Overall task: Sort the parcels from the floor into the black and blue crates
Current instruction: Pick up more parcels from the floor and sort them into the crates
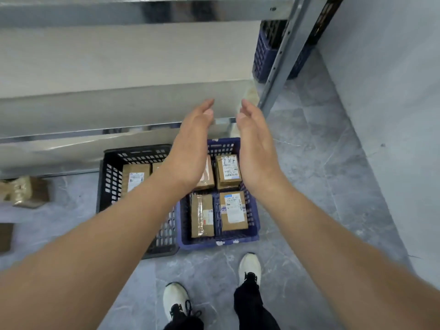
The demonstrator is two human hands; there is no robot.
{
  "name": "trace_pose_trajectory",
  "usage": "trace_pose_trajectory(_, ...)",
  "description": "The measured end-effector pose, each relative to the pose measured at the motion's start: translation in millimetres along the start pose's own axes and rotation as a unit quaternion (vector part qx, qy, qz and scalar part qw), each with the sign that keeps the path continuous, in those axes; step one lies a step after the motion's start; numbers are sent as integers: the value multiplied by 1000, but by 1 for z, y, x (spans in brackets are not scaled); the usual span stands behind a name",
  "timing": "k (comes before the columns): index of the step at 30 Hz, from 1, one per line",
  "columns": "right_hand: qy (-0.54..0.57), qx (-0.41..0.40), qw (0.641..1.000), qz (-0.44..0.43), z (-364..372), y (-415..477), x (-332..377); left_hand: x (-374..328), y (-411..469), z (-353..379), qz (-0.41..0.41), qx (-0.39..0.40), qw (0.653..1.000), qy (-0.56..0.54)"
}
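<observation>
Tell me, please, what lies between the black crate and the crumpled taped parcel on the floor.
Nothing: the head view shows only bare grey floor between the black crate and the taped parcel.

The grey, marble-veined floor (321,186) carries two crates side by side at the middle of the view. The black crate (112,163) sits on the 9 o'clock side, and the blue crate (238,239) is just beside it on the 3 o'clock side. Out at 9 o'clock from them, well apart, a taped parcel (26,191) lies on the tiles. A brown parcel (4,236), cut by the frame edge, lies near 8 o'clock. At 1 o'clock a second blue crate (264,58) stands partly hidden behind the rack's metal upright (278,67). At 6 o'clock two white shoes (175,298) stand on the tiles.
</observation>
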State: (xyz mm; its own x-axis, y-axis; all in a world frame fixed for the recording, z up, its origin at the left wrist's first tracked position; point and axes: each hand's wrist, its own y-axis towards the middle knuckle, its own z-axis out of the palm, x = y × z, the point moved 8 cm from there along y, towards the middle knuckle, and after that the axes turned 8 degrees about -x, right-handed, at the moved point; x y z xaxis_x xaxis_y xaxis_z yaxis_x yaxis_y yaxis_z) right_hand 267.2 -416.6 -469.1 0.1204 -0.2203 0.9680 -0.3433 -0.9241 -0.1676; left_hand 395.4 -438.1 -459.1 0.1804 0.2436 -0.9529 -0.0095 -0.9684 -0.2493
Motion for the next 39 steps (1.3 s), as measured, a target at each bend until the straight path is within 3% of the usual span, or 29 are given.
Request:
trace_pose_trajectory(9,50,-26,989,-136,-10,-59,222,-200,-74,-66,161,21,987,-16)
trace_pose_trajectory(23,38,-36,927,-371,-59,-187,499,-468,-220,-149,402,20,913,-63)
trace_pose_trajectory(33,73,-37,871,-485,-91,-271,669,-613,-321,-202,501,11,855,-130)
trace_pose_trajectory(39,89,-38,844,-527,-95,-293,726,-669,-349,-233,548,-11,828,-116)
